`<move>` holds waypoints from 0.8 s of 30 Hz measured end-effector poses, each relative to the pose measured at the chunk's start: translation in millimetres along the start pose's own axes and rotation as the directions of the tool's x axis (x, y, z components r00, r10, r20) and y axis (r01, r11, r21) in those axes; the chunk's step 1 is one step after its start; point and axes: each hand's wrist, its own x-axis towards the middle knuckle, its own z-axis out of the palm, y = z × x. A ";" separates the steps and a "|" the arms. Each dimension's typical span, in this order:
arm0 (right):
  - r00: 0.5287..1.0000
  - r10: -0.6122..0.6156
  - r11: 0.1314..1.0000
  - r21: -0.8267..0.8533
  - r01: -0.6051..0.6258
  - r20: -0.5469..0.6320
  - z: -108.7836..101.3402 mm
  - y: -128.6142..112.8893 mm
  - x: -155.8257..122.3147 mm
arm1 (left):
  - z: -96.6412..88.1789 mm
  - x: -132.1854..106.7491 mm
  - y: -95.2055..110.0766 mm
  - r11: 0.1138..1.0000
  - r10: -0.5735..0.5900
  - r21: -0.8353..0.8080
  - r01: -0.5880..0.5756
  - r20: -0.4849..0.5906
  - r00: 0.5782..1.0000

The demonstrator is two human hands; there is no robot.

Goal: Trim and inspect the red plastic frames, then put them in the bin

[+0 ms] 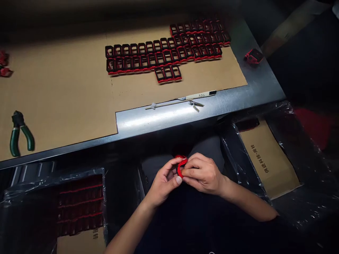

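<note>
Over my lap, in front of the bench edge, both hands meet around one small red and black plastic frame (181, 165). My left hand (165, 180) grips it from the left, thumb at its lower end. From the other side my right hand (202, 174) closes its fingers on it, hiding much of the part. Several similar black-and-red frames (166, 56) stand in rows on the cardboard sheet (69, 91) on the bench. A single frame (253, 56) lies apart on the metal at the right.
Green-handled cutters (19, 134) lie at the left. A craft knife marked A55 (201, 95), a thin stick (164, 104) and small metal pieces (196, 105) lie near the metal edge (148, 121). Plastic-lined boxes stand below: the left holds rows of frames (81, 201), the right holds cardboard (267, 158).
</note>
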 end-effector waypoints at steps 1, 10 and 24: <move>1.000 -0.013 1.000 -0.005 0.013 -0.005 1.5 0.5 0.0 | 0.0 0.3 -0.9 1.000 0.012 -0.009 -0.012 -0.004 1.000; 0.996 0.056 0.997 0.057 -0.052 -0.065 6.3 1.0 -10.5 | -5.2 -5.0 -14.3 0.824 0.451 0.407 -0.394 -0.050 0.891; 0.821 0.442 0.674 -0.470 -0.570 -0.361 -52.3 116.3 87.4 | 4.4 -13.2 3.3 0.374 0.676 0.841 -0.391 0.041 0.736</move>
